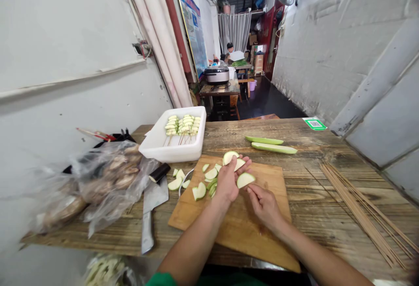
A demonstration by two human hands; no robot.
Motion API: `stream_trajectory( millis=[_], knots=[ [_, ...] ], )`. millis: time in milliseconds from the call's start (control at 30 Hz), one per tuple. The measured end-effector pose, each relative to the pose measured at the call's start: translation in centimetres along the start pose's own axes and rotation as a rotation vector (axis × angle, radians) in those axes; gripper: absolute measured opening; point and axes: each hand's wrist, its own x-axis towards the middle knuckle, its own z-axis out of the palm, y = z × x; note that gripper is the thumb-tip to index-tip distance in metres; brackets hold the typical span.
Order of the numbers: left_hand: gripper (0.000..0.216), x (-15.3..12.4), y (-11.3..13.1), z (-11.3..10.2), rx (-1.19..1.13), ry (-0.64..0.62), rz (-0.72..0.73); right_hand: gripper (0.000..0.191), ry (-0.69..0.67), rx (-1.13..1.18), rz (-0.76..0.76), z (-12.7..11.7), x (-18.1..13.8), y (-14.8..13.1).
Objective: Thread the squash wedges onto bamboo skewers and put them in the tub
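Observation:
My left hand (229, 179), fingers curled and palm up, holds several half-round zucchini slices (231, 157) over the wooden cutting board (262, 229). Close beside it, my right hand (264, 203) is closed in a pinch at the lower edge of another zucchini slice (245, 180). Whatever thin thing that pinch holds is too small to make out. Loose zucchini pieces (199, 191) lie on the board's left part, partly behind my left wrist. Bare wooden skewers (356, 207) lie in a bundle on the right of the table.
A white tray (172, 153) with skewered slices stands back left. Left of the board lie a cleaver (148, 229), a dark cut piece (159, 173) and a bag of mushrooms (114, 172). Two long zucchini pieces (274, 147) lie beyond the board. A person (230, 48) sits far back.

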Motion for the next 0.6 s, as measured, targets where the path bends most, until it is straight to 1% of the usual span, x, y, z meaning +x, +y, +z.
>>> stream_trajectory(
  millis=[67,167,233,433,600],
  knots=[
    [0.037,0.0,0.4,-0.1,-0.028,-0.025,-0.055,0.025,-0.005,0.010,0.002,0.0,0.0,0.0],
    [0.041,0.1,0.9,-0.3,-0.064,-0.114,-0.179,0.025,-0.006,0.063,0.014,-0.1,0.1,0.0],
    [0.042,0.1,1.1,-0.3,-0.075,-0.163,-0.227,0.023,-0.006,0.111,0.020,-0.2,0.1,-0.1],
    [0.032,0.0,0.3,-0.2,-0.056,-0.232,-0.153,0.023,0.016,0.186,0.052,-0.5,0.3,-0.6],
    [0.038,-0.5,-0.4,0.3,-0.019,-0.288,-0.184,0.023,0.022,0.223,0.092,-0.9,0.3,-0.5]
  ],
)
